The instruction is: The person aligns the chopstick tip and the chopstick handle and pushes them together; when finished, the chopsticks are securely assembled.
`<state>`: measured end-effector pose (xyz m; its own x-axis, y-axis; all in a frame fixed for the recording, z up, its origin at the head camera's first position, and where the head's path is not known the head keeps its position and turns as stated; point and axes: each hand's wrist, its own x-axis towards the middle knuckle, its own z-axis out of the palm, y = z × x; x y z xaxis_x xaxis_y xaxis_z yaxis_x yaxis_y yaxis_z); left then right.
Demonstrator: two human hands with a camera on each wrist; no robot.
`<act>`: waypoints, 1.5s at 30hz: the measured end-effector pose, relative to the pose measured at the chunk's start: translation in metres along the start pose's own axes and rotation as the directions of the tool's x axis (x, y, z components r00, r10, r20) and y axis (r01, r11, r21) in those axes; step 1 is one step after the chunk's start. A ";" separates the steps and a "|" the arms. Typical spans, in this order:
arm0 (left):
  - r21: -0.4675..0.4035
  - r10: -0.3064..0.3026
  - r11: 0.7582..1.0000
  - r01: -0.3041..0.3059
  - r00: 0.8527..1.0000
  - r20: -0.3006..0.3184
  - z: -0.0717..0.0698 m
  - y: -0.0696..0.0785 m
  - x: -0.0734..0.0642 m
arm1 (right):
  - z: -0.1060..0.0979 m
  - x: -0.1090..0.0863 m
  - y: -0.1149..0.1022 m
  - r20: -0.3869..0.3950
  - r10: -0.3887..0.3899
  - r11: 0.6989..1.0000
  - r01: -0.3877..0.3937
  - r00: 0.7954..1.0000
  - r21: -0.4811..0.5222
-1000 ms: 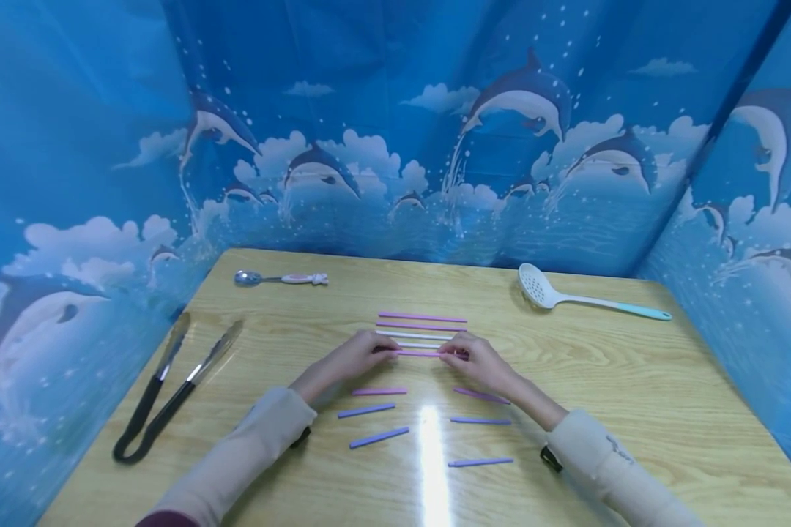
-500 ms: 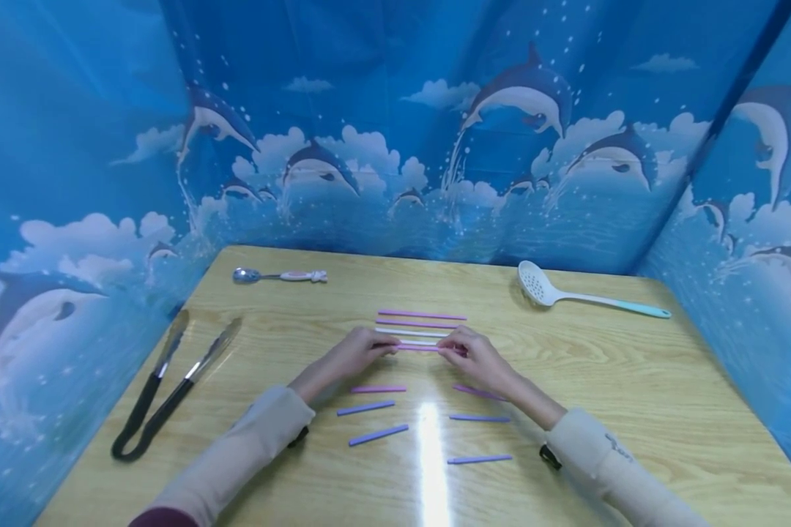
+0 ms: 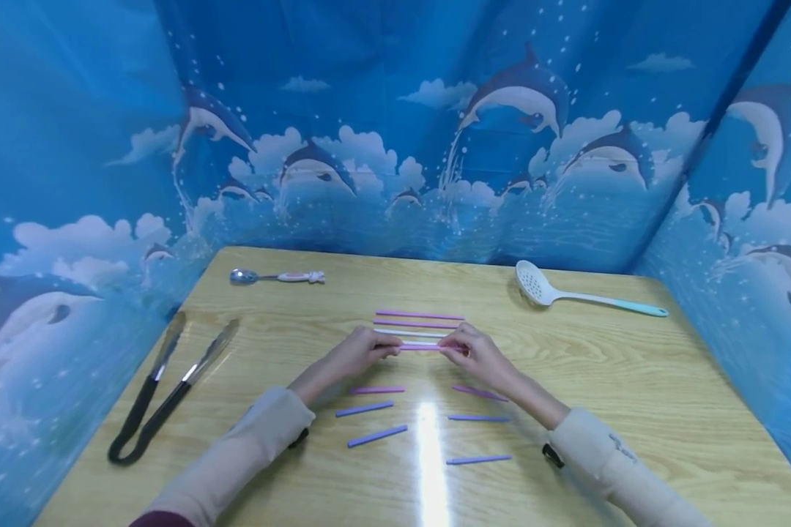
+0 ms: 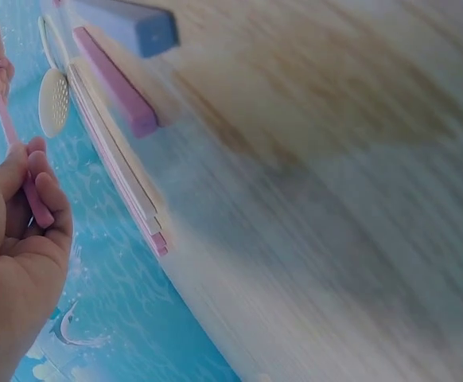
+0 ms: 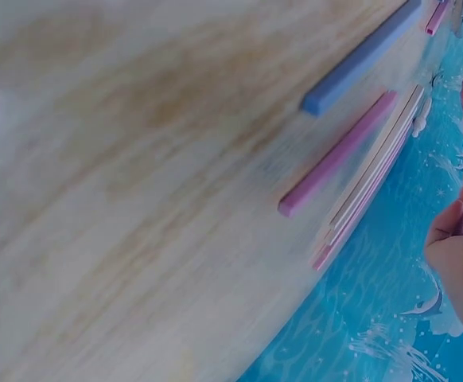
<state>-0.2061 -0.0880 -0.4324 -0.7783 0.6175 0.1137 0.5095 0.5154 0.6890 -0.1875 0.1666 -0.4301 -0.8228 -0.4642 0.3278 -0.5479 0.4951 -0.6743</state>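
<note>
Both hands hold one long pink stick (image 3: 420, 348) between them, one at each end. My left hand (image 3: 361, 349) pinches its left part between thumb and fingers; the left wrist view shows the stick's end (image 4: 39, 208) sticking out past the curled fingers. My right hand (image 3: 477, 353) pinches the right part. In both wrist views the held stick appears raised off the table. Just beyond it lie two long white sticks (image 3: 415, 334), side by side, partly hidden by the hands. Farther back are two long pink sticks (image 3: 420, 315), roughly parallel to them.
Nearer lie short pink sticks (image 3: 378, 390) and short blue-violet sticks (image 3: 377, 436), in a left and a right group. Black-handled tongs (image 3: 151, 402) rest at left, a spoon (image 3: 277, 277) at back left, a white skimmer (image 3: 554, 294) at back right. Dolphin-print curtains (image 3: 395, 132) border the wooden table (image 3: 600, 351).
The held pink stick has shifted slightly away from the person in the head view, now appearing closer to the nearer white stick. Both hands keep their grip. The head view itself has moved slightly.
</note>
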 end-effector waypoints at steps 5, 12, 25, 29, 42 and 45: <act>-0.009 -0.058 0.998 0.058 0.998 0.017 -0.001 0.000 0.001 | -0.001 0.002 0.001 0.022 -0.009 1.000 0.009 1.000 -0.024; -0.025 -0.096 0.995 0.097 0.995 0.023 -0.004 -0.003 0.002 | -0.002 0.000 0.003 0.033 0.024 1.000 -0.024 0.999 -0.014; 0.001 -0.109 0.994 0.109 0.994 -0.009 -0.004 -0.015 -0.002 | -0.002 -0.008 0.015 0.025 0.081 0.995 -0.080 0.996 -0.056; -0.011 -0.176 0.984 0.176 0.984 -0.016 -0.005 -0.019 -0.002 | -0.002 -0.008 0.021 0.028 0.106 0.992 -0.103 0.994 -0.073; 0.059 -0.097 0.994 0.096 0.995 0.015 0.001 -0.029 0.003 | 0.000 -0.006 0.032 0.089 0.184 0.978 -0.174 0.979 -0.114; 0.072 -0.098 0.993 0.097 0.995 0.011 0.003 -0.029 0.004 | 0.001 -0.006 0.033 0.087 0.196 0.975 -0.185 0.977 -0.120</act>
<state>-0.2230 -0.0983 -0.4536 -0.8206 0.5702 0.0374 0.4562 0.6143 0.6438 -0.2000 0.1853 -0.4545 -0.8980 -0.4203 0.1303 -0.4001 0.6567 -0.6392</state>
